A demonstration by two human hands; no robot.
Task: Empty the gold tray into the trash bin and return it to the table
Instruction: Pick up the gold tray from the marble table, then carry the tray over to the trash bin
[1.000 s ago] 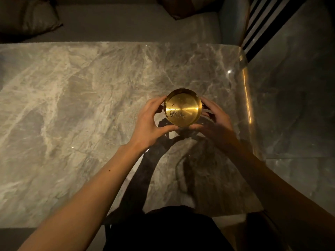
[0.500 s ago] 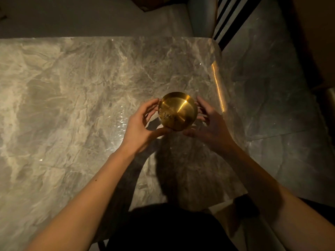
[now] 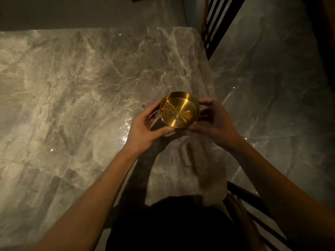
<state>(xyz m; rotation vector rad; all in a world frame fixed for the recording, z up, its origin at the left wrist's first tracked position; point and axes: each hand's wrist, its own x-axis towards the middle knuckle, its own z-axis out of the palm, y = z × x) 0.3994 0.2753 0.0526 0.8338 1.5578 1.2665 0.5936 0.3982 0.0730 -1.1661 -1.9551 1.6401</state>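
Note:
The round gold tray (image 3: 183, 108) hangs above the right part of the marble table (image 3: 76, 98), held between both hands. A small heap of dark bits (image 3: 170, 111) lies on its left inner floor. My left hand (image 3: 145, 128) grips the tray's left and near rim, thumb under the near edge. My right hand (image 3: 215, 122) cups the right side, fingers curled on the rim. No trash bin is in view.
The table's right edge runs down past the tray, with grey stone floor (image 3: 272, 91) beyond it. A dark slatted chair back (image 3: 219, 24) stands at the far right corner. Another dark chair frame (image 3: 253, 201) sits beside my right forearm.
The tray, held by both hands, has shifted right toward the table's edge, and my view has swung right, showing more floor.

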